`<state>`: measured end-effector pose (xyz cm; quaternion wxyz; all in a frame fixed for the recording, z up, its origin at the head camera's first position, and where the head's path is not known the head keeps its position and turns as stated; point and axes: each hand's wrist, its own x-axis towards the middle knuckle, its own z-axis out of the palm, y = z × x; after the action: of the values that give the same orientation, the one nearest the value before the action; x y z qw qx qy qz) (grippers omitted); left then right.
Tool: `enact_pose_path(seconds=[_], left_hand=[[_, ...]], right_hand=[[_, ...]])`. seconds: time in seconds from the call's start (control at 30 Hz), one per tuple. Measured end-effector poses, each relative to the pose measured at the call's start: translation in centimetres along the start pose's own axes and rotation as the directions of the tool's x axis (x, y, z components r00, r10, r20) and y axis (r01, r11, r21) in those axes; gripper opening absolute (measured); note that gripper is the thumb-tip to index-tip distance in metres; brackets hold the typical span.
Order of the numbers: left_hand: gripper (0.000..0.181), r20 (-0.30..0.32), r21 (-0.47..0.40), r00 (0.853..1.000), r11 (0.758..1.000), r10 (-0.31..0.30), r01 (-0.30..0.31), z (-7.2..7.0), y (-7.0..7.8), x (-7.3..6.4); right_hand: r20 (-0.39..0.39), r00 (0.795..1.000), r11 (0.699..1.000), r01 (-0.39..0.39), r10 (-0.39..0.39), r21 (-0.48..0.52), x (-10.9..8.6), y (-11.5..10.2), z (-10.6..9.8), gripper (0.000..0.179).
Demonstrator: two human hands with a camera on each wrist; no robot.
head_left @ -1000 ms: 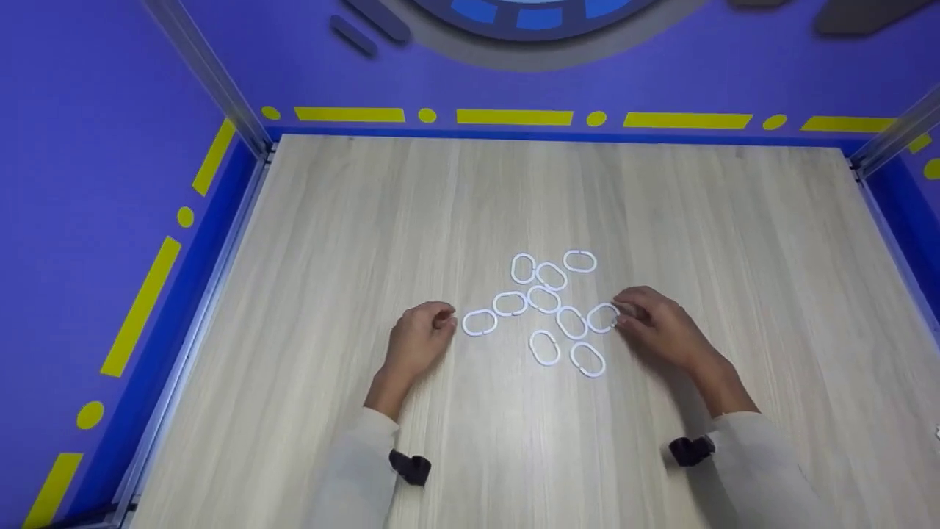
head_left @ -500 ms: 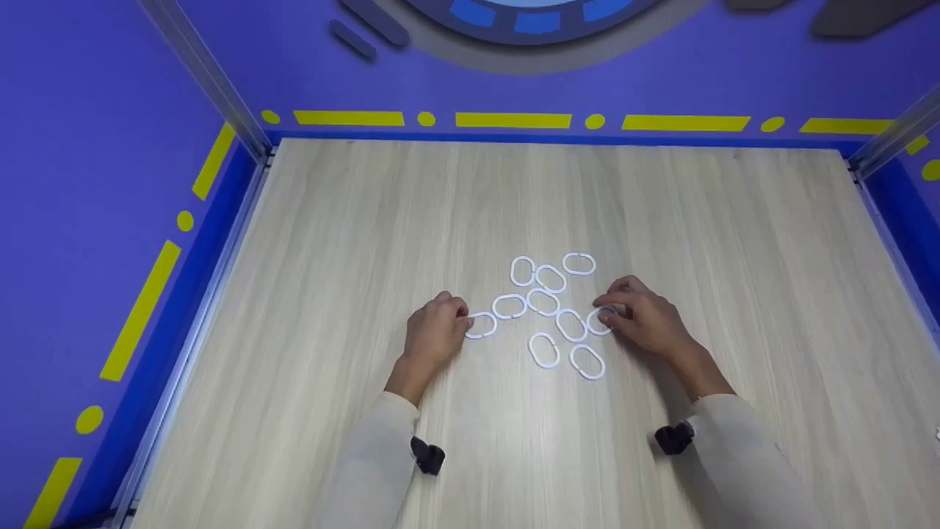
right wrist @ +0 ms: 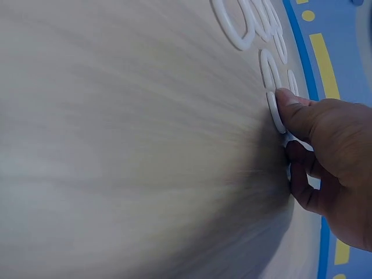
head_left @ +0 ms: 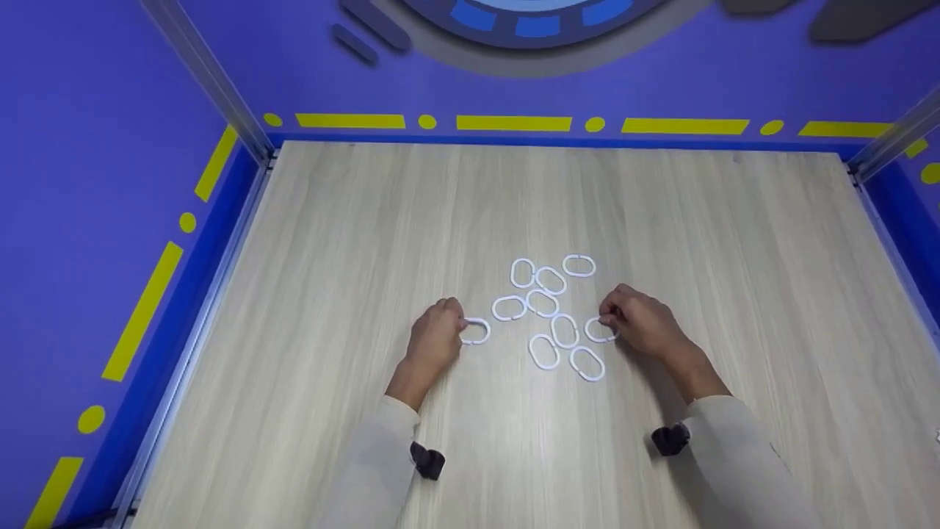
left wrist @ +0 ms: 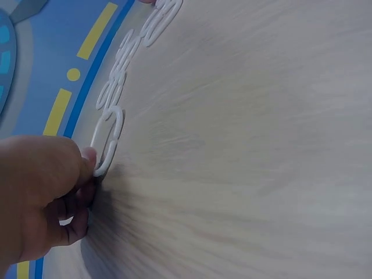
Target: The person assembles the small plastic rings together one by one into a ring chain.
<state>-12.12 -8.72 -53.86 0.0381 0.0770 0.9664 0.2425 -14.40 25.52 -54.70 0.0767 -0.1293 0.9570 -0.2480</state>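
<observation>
Several white oval split rings lie flat in a loose cluster on the wooden table, in the middle of the head view. My left hand [head_left: 435,338] pinches the end of the leftmost ring [head_left: 488,332] between thumb and fingertips; the left wrist view shows this ring [left wrist: 120,123] tilted up beside the thumb. On the other side, my right hand [head_left: 646,323] pinches the rightmost ring [head_left: 601,341]. In the right wrist view, the thumb lies over one end of that ring [right wrist: 275,114]. The fingers partly hide both pinched rings.
Between the hands lie the other rings, among them a middle ring [head_left: 555,332] and a far ring [head_left: 579,275]. The table [head_left: 352,220] meets a blue panel wall [head_left: 514,95] at the back and another at the left. A black clip [head_left: 427,461] sits at the left cuff.
My left hand has come in from the left and taken hold of the leftmost ring. The right hand has closed on the rightmost ring. A ring beside it has shifted slightly left and turned.
</observation>
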Motion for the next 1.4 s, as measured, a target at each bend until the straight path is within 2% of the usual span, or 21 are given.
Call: enact_pose_path(seconds=[0.17, 0.33, 0.43, 0.53, 0.63, 0.73, 0.83, 1.0, 1.1, 1.23, 1.4], left_hand=[[0.006, -0.022, -0.132, 0.999, 0.991, -0.040, 0.037, 0.0, -0.3, -0.3], [0.018, -0.016, -0.147, 0.999, 0.988, -0.051, 0.048, 0.0, -0.6, -0.8], [0.021, -0.008, -0.151, 0.998, 0.987, -0.062, 0.060, 0.0, -0.6, -1.1], [0.018, -0.001, -0.192, 0.998, 0.979, -0.070, 0.069, -0.1, -0.7, -1.4], [0.015, 0.005, -0.247, 0.998, 0.967, -0.065, 0.065, -0.1, -0.7, -1.6], [0.012, 0.009, -0.312, 0.998, 0.948, -0.064, 0.064, 0.0, -0.8, -1.7], [0.011, 0.011, -0.404, 0.997, 0.912, -0.073, 0.071, 0.0, -0.6, -1.8], [0.014, 0.039, -0.574, 0.996, 0.815, -0.077, 0.086, -0.2, 0.1, -1.9], [0.016, 0.060, -0.625, 0.996, 0.775, -0.069, 0.091, -0.4, 0.7, -1.9], [0.014, 0.091, -0.686, 0.994, 0.719, -0.062, 0.108, -0.5, 1.6, -2.0], [0.012, 0.137, -0.762, 0.985, 0.626, -0.100, 0.170, -0.3, 2.8, -2.1]], right_hand=[[-0.007, 1.000, 1.000, 0.024, -0.024, 0.009, -0.4, 0.1, 0.0, 0.007], [-0.052, 0.998, 0.998, 0.050, -0.048, 0.048, -0.7, 0.5, 0.0, 0.009], [-0.075, 0.997, 0.992, 0.038, -0.030, 0.120, -0.8, 0.8, 0.2, 0.008], [-0.073, 0.997, 0.976, 0.005, 0.011, 0.217, -0.9, 0.9, 0.3, 0.007], [-0.052, 0.998, 0.953, -0.024, 0.042, 0.303, -1.2, 0.9, 0.2, 0.009], [-0.046, 0.998, 0.942, -0.031, 0.049, 0.334, -1.5, 0.9, 0.2, 0.014], [-0.079, 0.996, 0.939, -0.002, 0.031, 0.345, -1.7, 0.7, 0.4, 0.016], [-0.137, 0.991, 0.915, 0.057, -0.001, 0.399, -2.1, -0.6, 0.6, 0.013], [-0.149, 0.988, 0.900, 0.095, -0.033, 0.426, -2.1, -2.0, 0.8, 0.011], [-0.147, 0.986, 0.867, 0.142, -0.080, 0.477, -2.1, -4.2, 1.0, 0.009], [-0.160, 0.973, 0.811, 0.228, -0.168, 0.539, -2.1, -6.6, 1.2, 0.007]])
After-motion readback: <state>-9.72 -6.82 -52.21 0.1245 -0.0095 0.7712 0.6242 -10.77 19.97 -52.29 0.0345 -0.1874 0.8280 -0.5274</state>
